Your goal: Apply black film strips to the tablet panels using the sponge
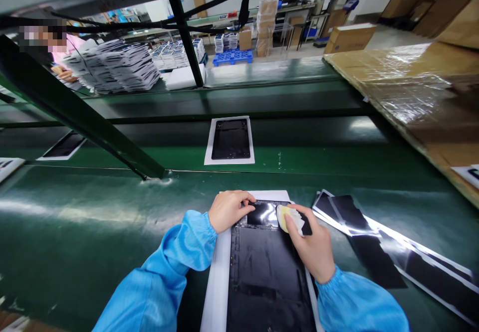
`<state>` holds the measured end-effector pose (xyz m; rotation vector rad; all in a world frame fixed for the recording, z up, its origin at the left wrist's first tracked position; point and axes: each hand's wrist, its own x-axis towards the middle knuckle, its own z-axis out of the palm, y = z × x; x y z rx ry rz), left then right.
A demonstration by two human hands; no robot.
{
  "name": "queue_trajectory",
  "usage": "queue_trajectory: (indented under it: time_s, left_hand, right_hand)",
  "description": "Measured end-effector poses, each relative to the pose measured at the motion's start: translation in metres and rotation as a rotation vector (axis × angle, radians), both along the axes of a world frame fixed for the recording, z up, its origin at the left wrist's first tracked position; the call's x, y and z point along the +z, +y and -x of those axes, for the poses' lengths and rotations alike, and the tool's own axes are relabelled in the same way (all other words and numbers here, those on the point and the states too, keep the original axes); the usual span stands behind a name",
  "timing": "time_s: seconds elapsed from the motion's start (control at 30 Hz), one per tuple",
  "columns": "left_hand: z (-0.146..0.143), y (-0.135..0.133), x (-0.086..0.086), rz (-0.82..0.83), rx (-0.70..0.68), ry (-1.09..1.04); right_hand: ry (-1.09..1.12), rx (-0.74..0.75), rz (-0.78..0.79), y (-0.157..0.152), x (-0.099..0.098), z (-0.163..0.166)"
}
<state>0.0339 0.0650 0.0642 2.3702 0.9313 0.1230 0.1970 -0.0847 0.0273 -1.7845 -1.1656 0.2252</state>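
We are pressing the fingers [245,203] of our left hand [229,210] down, curled and close together, on the top edge of a black panel [265,267] — they are touching it rather than gripping it. Our right hand [312,245] is closing its fingers [295,218] around a pale yellowish pad [283,216], pinching it between thumb and forefingers and holding it against the panel's upper right corner, just beside a glossy rectangular patch [262,213] that is catching the light between our two hands.

The panel is lying flat on a white sheet [219,272], directly in front of us on the green surface [75,232]. We are wearing light blue sleeves [160,282] gathered at the wrists.

Just to the right of the panel, long black strips with shiny backing [374,242] are lying spread on the surface, some overlapping. Farther out, beyond a raised edge, a second black panel on its own white sheet [229,140] is resting on the green belt, and another one [63,146] is sitting well to the left. A dark green slanting beam [75,112] is crossing the view at the left. Behind it, stacks of grey trays [116,68] are piled up, with another person in pink [63,53] beside them. Wrapped cardboard [411,87] is lying at the right.
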Motion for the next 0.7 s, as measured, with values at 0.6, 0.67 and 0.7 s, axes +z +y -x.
queue_trajectory:
  time_s: [0.6,0.67,0.7]
  left_hand:
    - [-0.001,-0.010,0.004,-0.200,-0.063,0.127]
    - [-0.002,-0.012,0.003,-0.284,-0.117,0.145]
    - [-0.002,-0.013,0.003,-0.333,-0.142,0.159]
  right_hand:
    - [0.035,-0.007,0.053,0.000,0.000,0.000]
    - [0.029,-0.003,0.053,0.000,-0.001,-0.001]
    - [0.023,0.000,0.048,0.000,-0.001,-0.001]
